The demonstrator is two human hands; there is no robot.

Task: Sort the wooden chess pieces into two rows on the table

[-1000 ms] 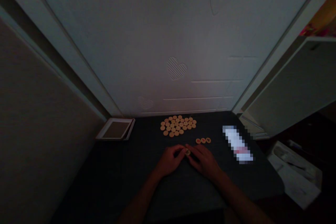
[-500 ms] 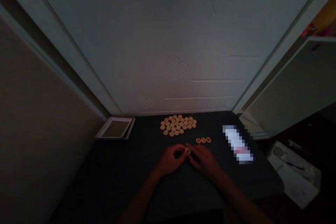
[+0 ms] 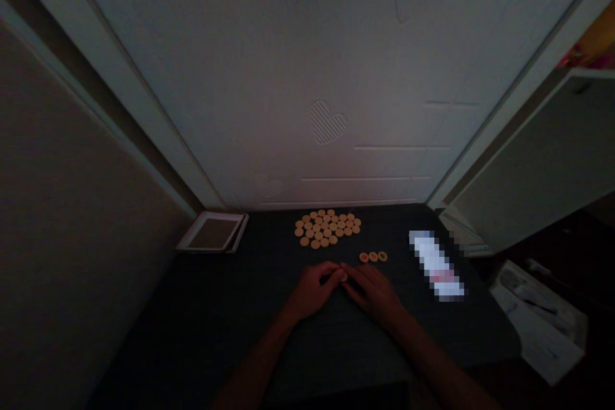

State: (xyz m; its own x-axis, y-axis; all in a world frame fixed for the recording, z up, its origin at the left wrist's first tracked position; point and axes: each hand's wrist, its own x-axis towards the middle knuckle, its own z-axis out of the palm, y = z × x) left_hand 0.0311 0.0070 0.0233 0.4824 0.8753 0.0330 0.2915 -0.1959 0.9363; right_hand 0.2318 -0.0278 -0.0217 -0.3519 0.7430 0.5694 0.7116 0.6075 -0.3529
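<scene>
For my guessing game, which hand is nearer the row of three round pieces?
Right. The right hand is just on the near side of the row of three round pieces; the left hand is farther off, toward the near left.

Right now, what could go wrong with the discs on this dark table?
The small disc sits where the left hand and the right hand meet, partly covered, so it might slip unnoticed. The row of three discs lies just beyond the right hand, which could nudge it out of line. The light is dim, so that row might be misread.
</scene>
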